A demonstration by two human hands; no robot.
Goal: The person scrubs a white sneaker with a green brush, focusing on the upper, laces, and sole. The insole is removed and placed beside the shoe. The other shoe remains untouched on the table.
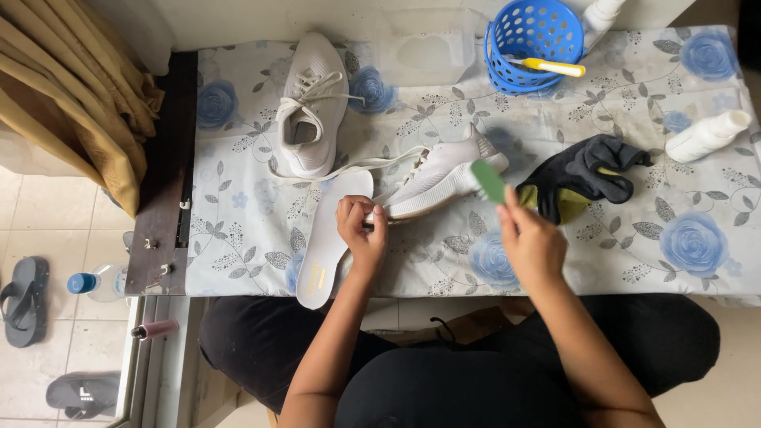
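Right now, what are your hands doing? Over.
Left hand pins white shoe on its side. Right hand holds green brush at the heel. Insole lies beside it.

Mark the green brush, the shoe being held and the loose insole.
green brush (487, 180), head view, on its green back.
held shoe (444, 176), head view, on its white side panel.
loose insole (333, 238), head view, mid-length of its white top.

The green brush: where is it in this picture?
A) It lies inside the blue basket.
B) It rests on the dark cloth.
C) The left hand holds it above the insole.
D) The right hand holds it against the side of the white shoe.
D: the right hand grips the green brush at the heel side of the white shoe, while the left hand steadies that shoe at its toe, next to the insole.
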